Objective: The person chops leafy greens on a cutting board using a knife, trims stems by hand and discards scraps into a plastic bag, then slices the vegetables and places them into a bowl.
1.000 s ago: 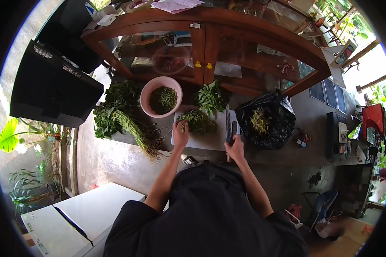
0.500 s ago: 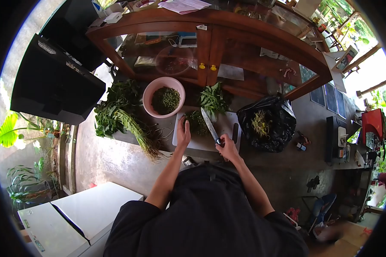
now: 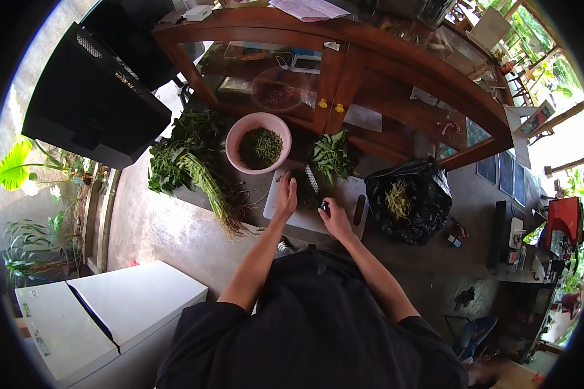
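Note:
A white cutting board (image 3: pixel 344 202) lies on the table in front of me, with chopped greens (image 3: pixel 302 187) heaped on its left half. My left hand (image 3: pixel 286 196) rests along the left side of the heap, fingers straight and together. My right hand (image 3: pixel 335 219) is wrapped round the black handle of a knife (image 3: pixel 313 181). Its dimpled blade points away from me, at the right side of the chopped greens. Beyond the board lies a bunch of uncut leafy greens (image 3: pixel 333 155). A pink bowl (image 3: pixel 230 144) of chopped greens stands behind my left hand.
Leafy stalks with roots (image 3: pixel 204 188) lie left of the board, ends over the table edge. On the right sits a black plastic bag (image 3: pixel 428 204) with plant scraps on it. A wooden glass-door cabinet (image 3: pixel 334 71) stands behind. A white refrigerator (image 3: pixel 136 301) is at lower left.
The knife has swung from a slant to steeper and closer to the chopped greens, its blade turned more edge-on. My left hand stays beside the heap. The whole view has shifted slightly.

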